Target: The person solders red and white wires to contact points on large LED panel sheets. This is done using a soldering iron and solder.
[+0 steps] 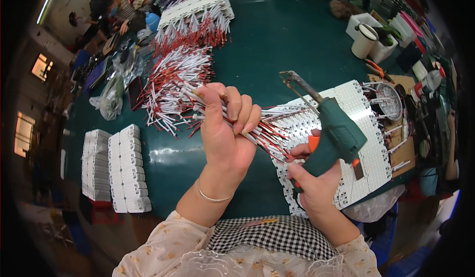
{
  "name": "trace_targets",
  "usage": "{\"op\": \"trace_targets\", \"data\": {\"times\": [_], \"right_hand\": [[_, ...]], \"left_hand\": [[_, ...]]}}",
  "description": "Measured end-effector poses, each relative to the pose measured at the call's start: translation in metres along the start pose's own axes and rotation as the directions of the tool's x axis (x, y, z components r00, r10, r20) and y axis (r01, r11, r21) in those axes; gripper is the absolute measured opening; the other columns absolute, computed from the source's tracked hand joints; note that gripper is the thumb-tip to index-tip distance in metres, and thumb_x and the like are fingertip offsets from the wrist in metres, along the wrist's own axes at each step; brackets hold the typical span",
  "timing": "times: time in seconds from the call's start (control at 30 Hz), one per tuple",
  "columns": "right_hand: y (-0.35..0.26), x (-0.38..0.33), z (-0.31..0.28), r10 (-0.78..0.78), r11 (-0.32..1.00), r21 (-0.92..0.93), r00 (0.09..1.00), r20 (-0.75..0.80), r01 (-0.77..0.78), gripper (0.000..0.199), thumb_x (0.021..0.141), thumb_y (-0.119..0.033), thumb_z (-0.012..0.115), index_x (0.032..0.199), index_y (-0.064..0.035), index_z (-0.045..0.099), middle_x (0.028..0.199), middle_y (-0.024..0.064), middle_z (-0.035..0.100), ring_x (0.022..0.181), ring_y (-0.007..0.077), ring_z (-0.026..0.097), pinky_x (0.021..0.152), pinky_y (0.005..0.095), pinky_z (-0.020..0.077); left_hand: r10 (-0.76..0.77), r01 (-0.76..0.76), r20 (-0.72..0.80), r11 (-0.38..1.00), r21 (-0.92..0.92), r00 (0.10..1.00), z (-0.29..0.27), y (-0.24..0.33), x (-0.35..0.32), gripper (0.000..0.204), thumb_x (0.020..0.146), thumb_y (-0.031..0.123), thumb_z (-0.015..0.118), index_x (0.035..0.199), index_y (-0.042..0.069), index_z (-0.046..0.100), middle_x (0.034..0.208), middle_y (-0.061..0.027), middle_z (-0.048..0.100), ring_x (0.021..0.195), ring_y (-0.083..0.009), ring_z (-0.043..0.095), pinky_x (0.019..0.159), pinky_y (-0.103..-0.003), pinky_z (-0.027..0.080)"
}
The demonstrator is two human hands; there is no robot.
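Clenching a bundle of red-and-white wires [257, 133], the left hand [225, 128] should steady it while the right hand [316, 185], grasping the green soldering gun [334, 128], works over the white panel [366, 143] at the bench's [277, 44] near edge.

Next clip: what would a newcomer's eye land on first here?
Centre frame, the left hand grips a fan of red-and-white wires, while the right hand holds a green soldering gun over a white panel of small modules. Behind, more wire bundles pile across the green table.
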State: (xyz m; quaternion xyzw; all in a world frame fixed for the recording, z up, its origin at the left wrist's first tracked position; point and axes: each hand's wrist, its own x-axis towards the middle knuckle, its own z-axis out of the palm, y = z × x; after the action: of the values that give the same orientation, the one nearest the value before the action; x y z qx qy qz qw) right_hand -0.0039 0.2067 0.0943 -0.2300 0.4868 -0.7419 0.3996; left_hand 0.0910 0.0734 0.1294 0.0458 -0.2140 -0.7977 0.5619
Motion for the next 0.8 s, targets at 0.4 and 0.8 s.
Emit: {"op": "trace_targets", "data": {"times": [0.4,0.8], "right_hand": [[0.012,0.007,-0.003,0.019,0.986,0.166,0.995,-0.098,-0.003,0.073,0.067,0.009,0.073,0.128,-0.0012,0.033,0.097,0.0104,0.054,0.084,0.0167,0.06,0.068,0.0264,0.0531],[0.004,0.013,-0.005,0.144,0.96,0.252,0.988,-0.06,-0.124,0.071,0.067,0.013,0.07,0.127,-0.0029,0.036,0.099,0.0097,0.054,0.092,0.0189,0.061,0.077,0.0311,0.0544]], "left_hand": [[-0.023,-0.016,0.178,0.977,0.214,0.984,0.0,-0.028,-0.014,0.036,0.09,0.048,0.046,0.082,0.013,0.048,0.057,0.0027,0.029,0.049,-0.0079,0.025,0.046,-0.022,0.028],[-0.045,-0.051,0.392,0.972,0.231,0.919,-0.014,-0.034,-0.013,0.034,0.087,0.045,0.052,0.085,0.011,0.048,0.06,0.0011,0.035,0.053,-0.0113,0.033,0.054,-0.029,0.035]]}}
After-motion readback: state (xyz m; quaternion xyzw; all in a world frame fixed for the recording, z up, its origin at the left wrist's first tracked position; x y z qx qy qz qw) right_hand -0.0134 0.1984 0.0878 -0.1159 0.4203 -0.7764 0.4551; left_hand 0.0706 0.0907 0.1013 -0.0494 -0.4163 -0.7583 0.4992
